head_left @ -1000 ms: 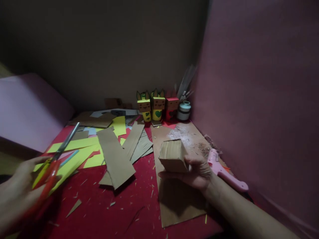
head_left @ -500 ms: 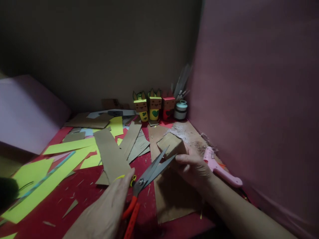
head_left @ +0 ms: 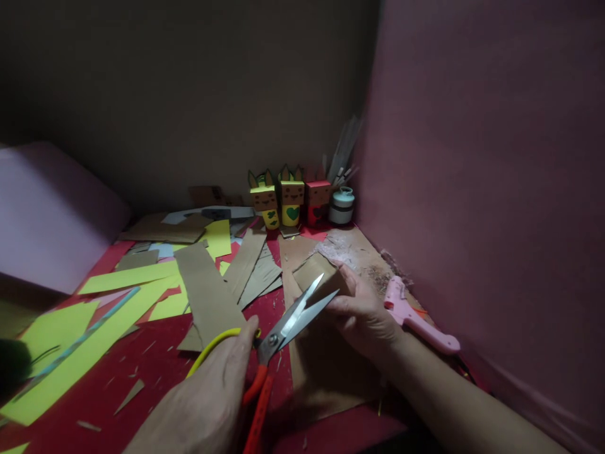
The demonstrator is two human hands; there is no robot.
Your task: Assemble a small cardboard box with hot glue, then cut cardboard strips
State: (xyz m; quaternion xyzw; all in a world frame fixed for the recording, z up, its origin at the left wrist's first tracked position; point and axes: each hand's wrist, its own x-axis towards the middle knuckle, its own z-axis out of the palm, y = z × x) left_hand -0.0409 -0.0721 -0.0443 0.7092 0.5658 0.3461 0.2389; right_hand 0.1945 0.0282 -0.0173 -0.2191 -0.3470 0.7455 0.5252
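Note:
My left hand [head_left: 208,384] is closed around a pair of scissors [head_left: 273,340] with red handles. The blades stand part-way apart and point up to the right. A yellow curved loop [head_left: 215,343] also shows at this hand; I cannot tell whether it belongs to the scissors. In my right hand [head_left: 366,312] is a small cardboard box [head_left: 316,271], gripped by thumb and fingers at its right side. The scissors' tips lie in front of the box; whether they touch it cannot be made out. Beneath the box lies a brown cardboard sheet [head_left: 326,378].
Cardboard strips [head_left: 208,290] and yellow paper [head_left: 113,340] cover the red table [head_left: 155,378] at left. Three box-headed paper figures [head_left: 290,198] stand at the back beside a pale blue-and-grey container [head_left: 341,207]. A pink glue gun [head_left: 416,318] lies right of my right hand, near a pink wall [head_left: 491,157].
The scissors have turned slightly, so their blades now catch the light. More of the yellow loop shows at my left hand. My right hand still holds the box, tilted a little differently.

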